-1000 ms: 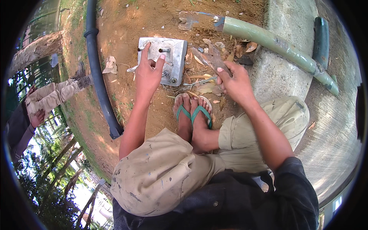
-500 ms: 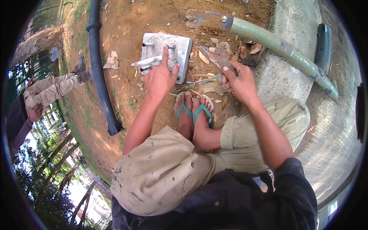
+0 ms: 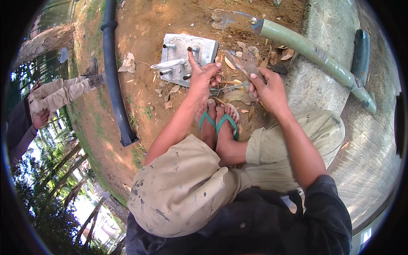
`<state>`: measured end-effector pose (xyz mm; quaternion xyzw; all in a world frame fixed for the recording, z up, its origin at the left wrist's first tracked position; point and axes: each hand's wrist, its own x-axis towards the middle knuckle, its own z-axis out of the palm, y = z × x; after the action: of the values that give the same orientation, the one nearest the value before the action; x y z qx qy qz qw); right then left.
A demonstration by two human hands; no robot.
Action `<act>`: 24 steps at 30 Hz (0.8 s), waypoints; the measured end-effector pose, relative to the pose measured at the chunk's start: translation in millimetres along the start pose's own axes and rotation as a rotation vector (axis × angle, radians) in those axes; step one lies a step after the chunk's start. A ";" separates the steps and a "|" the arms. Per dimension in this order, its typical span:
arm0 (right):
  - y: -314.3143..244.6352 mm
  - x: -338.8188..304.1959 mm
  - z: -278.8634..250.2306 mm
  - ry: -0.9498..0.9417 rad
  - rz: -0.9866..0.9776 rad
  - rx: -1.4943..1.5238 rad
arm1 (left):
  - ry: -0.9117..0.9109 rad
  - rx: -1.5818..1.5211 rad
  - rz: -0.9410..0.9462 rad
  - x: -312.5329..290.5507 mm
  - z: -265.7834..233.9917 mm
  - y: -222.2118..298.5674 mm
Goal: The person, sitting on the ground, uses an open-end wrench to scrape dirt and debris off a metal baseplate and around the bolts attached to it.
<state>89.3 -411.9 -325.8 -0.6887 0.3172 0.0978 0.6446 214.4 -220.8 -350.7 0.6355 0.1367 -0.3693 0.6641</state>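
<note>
My left hand holds nothing; its index finger reaches out to an upright metal stud, and its other fingers are partly curled. The stud is one of several on a grey-white square plate lying on the soil ahead of my feet. A narrow whitish strip lies across the plate's left side. My right hand grips a rusty, flat metal tool, its wide end toward the plate and its exact kind unclear. Below it lie thin wire-like pieces among leaves.
A black pipe runs along the ground at the left. To the right a green pipe rests across a concrete kerb, with a short dark pipe piece beyond. Another person is at far left. Dry leaves lie about.
My left hand has shifted right and turned, its index finger still at the same stud and its thumb now swung to the right. My right hand keeps its grip on the tool, almost unmoved.
</note>
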 end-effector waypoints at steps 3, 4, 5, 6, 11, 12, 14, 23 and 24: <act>-1.2 -1.1 -0.8 -0.006 0.014 0.004 | 0.022 -0.004 -0.008 4.7 3.1 0.3; -2.2 -1.5 -0.6 -0.011 0.022 0.010 | 0.001 -0.045 -0.017 10.0 -0.2 -0.2; -3.4 -2.0 -0.6 -0.014 0.023 0.013 | -0.021 -0.086 -0.026 18.2 -6.8 -2.9; -4.5 -2.3 -0.9 -0.015 0.025 0.013 | -0.043 -0.128 -0.035 23.5 -9.9 -4.4; -2.3 -1.2 -1.8 -0.007 0.015 0.018 | -0.038 -0.154 -0.012 18.4 0.9 -13.2; -1.0 -1.7 -1.6 -0.006 0.010 0.017 | -0.027 -0.162 -0.009 12.5 6.5 -12.5; -0.5 -2.4 -1.7 -0.003 0.017 0.016 | 0.001 -0.156 0.015 11.6 13.5 -9.3; -5.8 -2.9 -2.9 -0.002 0.026 -0.006 | 0.069 -0.194 0.108 7.4 17.5 -2.9; -5.6 -2.9 -2.2 0.001 0.011 -0.003 | 0.071 -0.203 0.117 8.8 15.5 -5.5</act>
<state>89.6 -413.3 -319.3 -0.6881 0.3211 0.1013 0.6428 212.4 -237.7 -358.2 0.5843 0.1595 -0.2916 0.7404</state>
